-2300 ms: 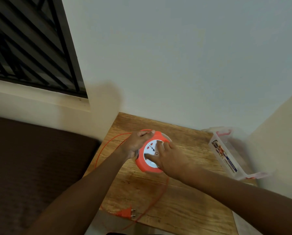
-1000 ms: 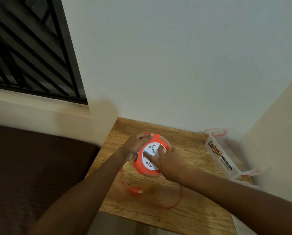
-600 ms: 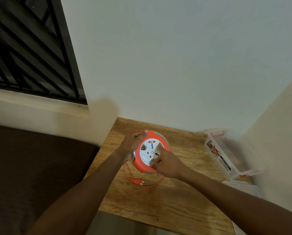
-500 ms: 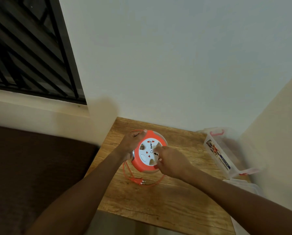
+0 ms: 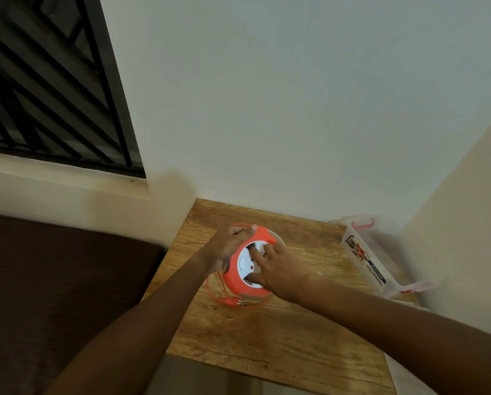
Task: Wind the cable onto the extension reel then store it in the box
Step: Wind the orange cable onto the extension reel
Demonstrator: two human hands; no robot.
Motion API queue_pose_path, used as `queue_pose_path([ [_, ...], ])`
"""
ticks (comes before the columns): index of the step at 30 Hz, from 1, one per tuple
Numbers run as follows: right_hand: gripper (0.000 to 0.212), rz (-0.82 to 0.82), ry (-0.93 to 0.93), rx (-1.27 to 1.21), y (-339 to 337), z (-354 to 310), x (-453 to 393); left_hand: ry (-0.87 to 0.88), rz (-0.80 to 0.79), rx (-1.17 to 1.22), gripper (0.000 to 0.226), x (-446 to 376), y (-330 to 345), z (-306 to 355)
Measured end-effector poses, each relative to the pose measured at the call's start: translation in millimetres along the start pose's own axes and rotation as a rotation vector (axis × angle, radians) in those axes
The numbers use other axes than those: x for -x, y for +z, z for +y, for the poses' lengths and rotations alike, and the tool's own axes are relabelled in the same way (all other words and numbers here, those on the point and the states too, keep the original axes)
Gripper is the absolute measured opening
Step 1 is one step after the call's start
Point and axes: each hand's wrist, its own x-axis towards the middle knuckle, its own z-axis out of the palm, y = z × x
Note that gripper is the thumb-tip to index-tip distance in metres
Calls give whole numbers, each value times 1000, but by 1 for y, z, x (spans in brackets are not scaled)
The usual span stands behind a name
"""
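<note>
Left hand (image 5: 229, 246) gripped on reel (image 5: 240, 277) rim, right hand (image 5: 275, 269) fingers pressed on its face. Slack cable (image 5: 211, 286) and plug (image 5: 229, 301) could be snagged if wound unevenly.

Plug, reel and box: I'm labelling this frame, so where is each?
plug (image 5: 229, 301), head view, on its orange body.
reel (image 5: 234, 282), head view, on the orange rim.
box (image 5: 365, 262), head view, on its labelled side wall.

Glossy orange plastic reel (image 5: 238, 280), grainy matt wooden table (image 5: 281, 337), clear plastic box (image 5: 372, 266).
</note>
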Motion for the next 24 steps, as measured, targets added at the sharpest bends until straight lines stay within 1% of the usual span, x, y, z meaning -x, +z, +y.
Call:
queue_pose_path([
  [5, 86, 56, 153, -166, 3, 1, -7, -8, 46, 23, 32, 1, -2, -4],
  [7, 87, 87, 236, -302, 6, -2, -9, 10, 71, 10, 32, 0, -1, -3],
  [8, 84, 98, 298, -411, 6, -3, -10, 18, 88, 15, 32, -1, 0, -3],
  [9, 78, 102, 380, -574, 4, -3, -10, 31, 108, 37, 32, -1, 1, -2],
  [10, 72, 88, 468, -802, 1, -2, -10, 51, 130, 64, 34, -2, 2, -3],
  [11, 66, 56, 551, -1097, -2, 1, -12, 77, 151, 92, 36, -2, 3, -4],
  [13, 54, -17, 672, -1721, -6, 3, -13, 109, 158, 142, 33, -2, 3, -5],
  [14, 54, -46, 698, -1928, -7, 3, -13, 98, 153, 163, 30, -2, 3, -5],
  [15, 58, -64, 701, -2019, -8, 2, -12, 78, 147, 173, 28, -1, 3, -5],
  [16, 65, -68, 693, -2015, -8, 1, -11, 62, 143, 175, 27, -1, 3, -4],
  [18, 75, -25, 667, -1840, -5, -3, -10, 37, 150, 181, 30, -3, 3, -4],
  [20, 73, 76, 655, -1550, 0, -4, -7, 14, 168, 194, 34, -4, 2, -3],
  [22, 66, 151, 628, -1224, 4, -1, -3, 8, 159, 185, 34, -5, 0, -2],
  [23, 63, 183, 572, -1045, 6, 0, -1, 1, 149, 172, 33, -5, -2, -2],
  [24, 60, 217, 467, -856, 9, 3, 1, -13, 141, 156, 33, -5, -3, -1],
])
